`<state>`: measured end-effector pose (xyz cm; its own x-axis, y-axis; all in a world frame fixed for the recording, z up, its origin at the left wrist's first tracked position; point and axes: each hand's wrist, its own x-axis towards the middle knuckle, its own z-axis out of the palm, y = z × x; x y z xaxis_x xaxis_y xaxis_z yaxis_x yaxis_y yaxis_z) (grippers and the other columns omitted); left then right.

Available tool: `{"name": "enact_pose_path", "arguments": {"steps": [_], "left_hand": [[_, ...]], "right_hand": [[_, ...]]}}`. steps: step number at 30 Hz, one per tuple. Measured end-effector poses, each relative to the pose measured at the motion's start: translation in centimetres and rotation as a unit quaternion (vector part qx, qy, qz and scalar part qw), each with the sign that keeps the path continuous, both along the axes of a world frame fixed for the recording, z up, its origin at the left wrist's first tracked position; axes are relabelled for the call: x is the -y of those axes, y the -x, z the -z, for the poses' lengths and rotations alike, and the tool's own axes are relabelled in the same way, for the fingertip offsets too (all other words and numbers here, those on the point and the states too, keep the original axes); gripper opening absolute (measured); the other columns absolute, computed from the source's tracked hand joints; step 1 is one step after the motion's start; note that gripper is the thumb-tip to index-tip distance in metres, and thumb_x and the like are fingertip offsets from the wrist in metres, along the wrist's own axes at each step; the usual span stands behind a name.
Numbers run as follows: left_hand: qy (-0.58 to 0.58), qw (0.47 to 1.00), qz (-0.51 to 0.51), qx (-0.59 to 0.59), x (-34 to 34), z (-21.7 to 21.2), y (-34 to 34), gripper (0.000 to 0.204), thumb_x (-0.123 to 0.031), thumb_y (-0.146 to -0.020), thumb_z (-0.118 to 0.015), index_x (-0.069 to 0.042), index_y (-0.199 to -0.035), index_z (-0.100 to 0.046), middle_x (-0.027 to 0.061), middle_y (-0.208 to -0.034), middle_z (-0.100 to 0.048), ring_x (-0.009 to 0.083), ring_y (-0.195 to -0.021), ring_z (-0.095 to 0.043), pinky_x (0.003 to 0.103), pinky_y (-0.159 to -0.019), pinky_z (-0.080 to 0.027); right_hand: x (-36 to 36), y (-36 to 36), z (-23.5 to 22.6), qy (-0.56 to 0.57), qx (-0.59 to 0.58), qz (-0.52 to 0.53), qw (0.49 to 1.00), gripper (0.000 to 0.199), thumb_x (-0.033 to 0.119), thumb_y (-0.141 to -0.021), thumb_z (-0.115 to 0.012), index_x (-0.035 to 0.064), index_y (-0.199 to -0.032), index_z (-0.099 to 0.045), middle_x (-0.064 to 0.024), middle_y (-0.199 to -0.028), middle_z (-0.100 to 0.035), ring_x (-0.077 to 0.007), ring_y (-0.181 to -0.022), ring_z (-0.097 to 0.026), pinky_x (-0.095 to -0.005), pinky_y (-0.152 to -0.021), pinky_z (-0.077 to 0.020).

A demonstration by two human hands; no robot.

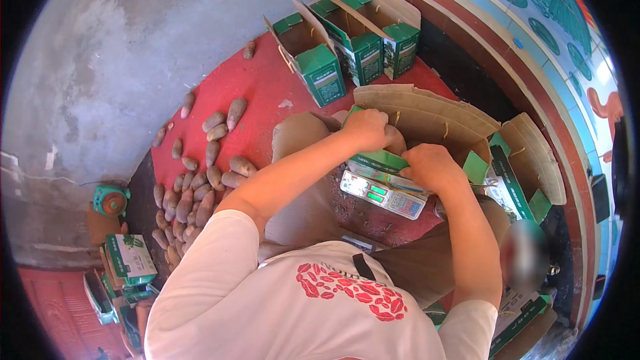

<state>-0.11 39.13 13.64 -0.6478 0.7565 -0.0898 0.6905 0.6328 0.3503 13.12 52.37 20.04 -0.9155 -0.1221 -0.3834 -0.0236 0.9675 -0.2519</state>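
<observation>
Left hand [368,131], right hand [433,167] at box's [427,123] near edge, grips unclear. Uneven pressure could tip box off scale [381,195].

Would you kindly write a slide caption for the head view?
Left hand and right hand at an open green carton by a digital scale, brown tubers at left.

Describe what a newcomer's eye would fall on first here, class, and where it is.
Probably the brown tubers spread over the red mat, to the person's left. Next, the open green carton in front, with a lit digital scale at its near side. Three similar open cartons stand beyond it.
</observation>
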Motion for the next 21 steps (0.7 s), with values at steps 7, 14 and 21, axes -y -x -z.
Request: {"name": "enact_pose_path", "arguments": {"steps": [7, 14, 21], "left_hand": [[-0.153, 0.987, 0.039, -0.016, 1.8, -2.1, -1.3, 0.028, -0.032, -0.08, -0.066, -0.006, -0.091, -0.068, 0.0139, -0.081, -0.068, 0.0317, -0.078, -0.065, 0.044, -0.069, -0.051], [-0.212, 0.974, 0.083, 0.001, 5.3, -3.0, -1.3, 0.032, -0.033, -0.08, -0.068, -0.003, -0.089, -0.068, 0.0139, -0.083, -0.067, 0.0317, -0.078, -0.063, 0.042, -0.072, -0.049], [-0.221, 0.968, 0.119, -0.003, 6.6, -1.1, -0.8, 0.039, -0.043, -0.077, -0.069, -0.005, -0.087, -0.068, 0.0139, -0.083, -0.066, 0.0326, -0.081, -0.062, 0.043, -0.075, -0.046]], "right_hand": [[0.0, 0.2, 0.0, -0.032, -0.026, -0.022, 0.999, 0.022, 0.026, -0.08, -0.064, 0.0053, -0.084, -0.068, -0.0172, -0.085, -0.067, -0.0333, -0.087, -0.064, -0.0439, -0.078, -0.0504], [0.5, 0.9, 0.6, -0.056, -0.023, -0.01, 0.998, 0.021, 0.025, -0.079, -0.064, 0.0061, -0.086, -0.07, -0.0174, -0.085, -0.068, -0.0331, -0.087, -0.066, -0.0427, -0.077, -0.0521], [0.3, 0.9, 0.5, 0.001, 0.0, -0.018, 1.0, 0.032, 0.034, -0.079, -0.065, 0.0045, -0.089, -0.068, -0.0171, -0.084, -0.067, -0.0338, -0.083, -0.064, -0.0434, -0.075, -0.0507]]}}
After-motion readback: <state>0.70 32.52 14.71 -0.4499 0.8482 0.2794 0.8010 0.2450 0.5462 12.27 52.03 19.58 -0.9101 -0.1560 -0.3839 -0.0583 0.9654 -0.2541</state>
